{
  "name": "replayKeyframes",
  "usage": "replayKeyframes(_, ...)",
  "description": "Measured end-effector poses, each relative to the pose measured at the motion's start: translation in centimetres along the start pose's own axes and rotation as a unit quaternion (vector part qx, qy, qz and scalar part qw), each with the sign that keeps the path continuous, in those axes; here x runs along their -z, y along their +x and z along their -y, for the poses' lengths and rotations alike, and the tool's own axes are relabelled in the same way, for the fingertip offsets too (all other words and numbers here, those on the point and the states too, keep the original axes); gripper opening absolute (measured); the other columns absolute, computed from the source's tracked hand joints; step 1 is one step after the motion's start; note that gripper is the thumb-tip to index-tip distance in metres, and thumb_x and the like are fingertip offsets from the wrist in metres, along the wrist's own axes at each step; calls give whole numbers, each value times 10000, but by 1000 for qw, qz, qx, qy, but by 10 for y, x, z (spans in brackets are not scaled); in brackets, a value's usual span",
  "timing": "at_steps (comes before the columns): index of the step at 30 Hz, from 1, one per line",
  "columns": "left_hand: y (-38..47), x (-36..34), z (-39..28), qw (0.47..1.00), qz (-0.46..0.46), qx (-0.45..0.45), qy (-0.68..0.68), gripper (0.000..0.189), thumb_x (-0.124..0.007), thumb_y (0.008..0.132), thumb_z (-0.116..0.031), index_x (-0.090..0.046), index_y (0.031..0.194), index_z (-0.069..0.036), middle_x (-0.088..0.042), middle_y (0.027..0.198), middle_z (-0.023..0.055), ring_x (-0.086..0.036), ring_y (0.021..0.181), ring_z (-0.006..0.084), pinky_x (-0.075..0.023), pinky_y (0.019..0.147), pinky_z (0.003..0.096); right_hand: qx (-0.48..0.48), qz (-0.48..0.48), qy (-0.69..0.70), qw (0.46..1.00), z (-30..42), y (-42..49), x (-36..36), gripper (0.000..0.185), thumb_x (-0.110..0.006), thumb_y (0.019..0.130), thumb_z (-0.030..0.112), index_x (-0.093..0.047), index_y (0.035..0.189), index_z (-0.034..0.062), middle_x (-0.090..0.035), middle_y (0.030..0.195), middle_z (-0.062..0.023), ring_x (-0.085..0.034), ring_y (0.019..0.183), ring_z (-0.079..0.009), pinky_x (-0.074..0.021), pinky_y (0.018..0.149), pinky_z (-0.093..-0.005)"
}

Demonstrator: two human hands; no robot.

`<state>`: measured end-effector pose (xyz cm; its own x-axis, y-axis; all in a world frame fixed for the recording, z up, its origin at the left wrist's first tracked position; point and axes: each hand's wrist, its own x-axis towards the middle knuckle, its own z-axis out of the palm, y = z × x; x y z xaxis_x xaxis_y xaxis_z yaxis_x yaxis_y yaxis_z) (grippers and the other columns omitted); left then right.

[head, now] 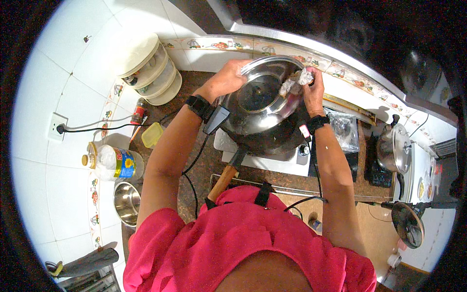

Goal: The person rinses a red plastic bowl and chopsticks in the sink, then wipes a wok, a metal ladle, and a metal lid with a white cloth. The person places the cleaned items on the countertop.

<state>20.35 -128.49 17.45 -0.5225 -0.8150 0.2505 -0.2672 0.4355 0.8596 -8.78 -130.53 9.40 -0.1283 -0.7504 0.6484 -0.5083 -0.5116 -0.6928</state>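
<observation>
My left hand (231, 78) grips the left rim of a large stainless steel basin (268, 118), which is tilted above a dark wok (268, 144). At the basin's right rim is my right hand (313, 85), its fingers closed around pale, lumpy food pieces (305, 76). More such pieces (288, 85) lie against the basin's inner wall beside that hand. The wok, with a wooden handle (222, 182) pointing towards me, rests over a white cooktop (270, 165). The basin hides part of the wok's inside.
To the left are a tiered round food cover (153, 73), an oil bottle (116, 163), a steel bowl (127, 204) and a yellow container (152, 135). On the right stands a pressure cooker (396, 148). A range hood (321, 43) overhangs the back. Black cables (196, 160) hang near both arms.
</observation>
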Motion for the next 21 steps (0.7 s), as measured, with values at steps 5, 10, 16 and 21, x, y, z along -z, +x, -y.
replayKeyframes(5,12,-7,-3,994,17,-52,90,572,-505,733,113,-557,1283,-34,-688,1050,185,-646,970,241,-480,904,338,114,40,-66,991,43,16,12,470,-567,690,-152,-572,1102,74,-591,1108,-139,-563,1095,-336,-471,936,-375)
replayKeyframes(10,42,-19,-5,991,36,-61,113,509,-521,718,96,-590,1209,-17,-689,1040,184,-644,970,237,-483,898,356,218,77,-141,963,93,20,-2,556,-589,636,-154,-600,1109,138,-562,1174,-144,-538,1123,-378,-469,954,-423)
replayKeyframes(16,32,-18,1,989,-14,-113,98,464,-501,733,85,-620,1170,-16,-687,1014,215,-659,971,271,-482,900,346,188,72,-120,972,75,19,-1,563,-601,643,-151,-590,1127,136,-578,1192,-122,-550,1120,-365,-466,957,-418)
replayKeyframes(21,8,-2,11,993,-40,-45,97,462,-479,748,110,-618,1174,-2,-690,955,196,-630,873,177,-490,812,309,77,6,-75,994,19,1,5,487,-570,701,-156,-560,1131,72,-602,1147,-149,-571,1116,-342,-450,980,-382)
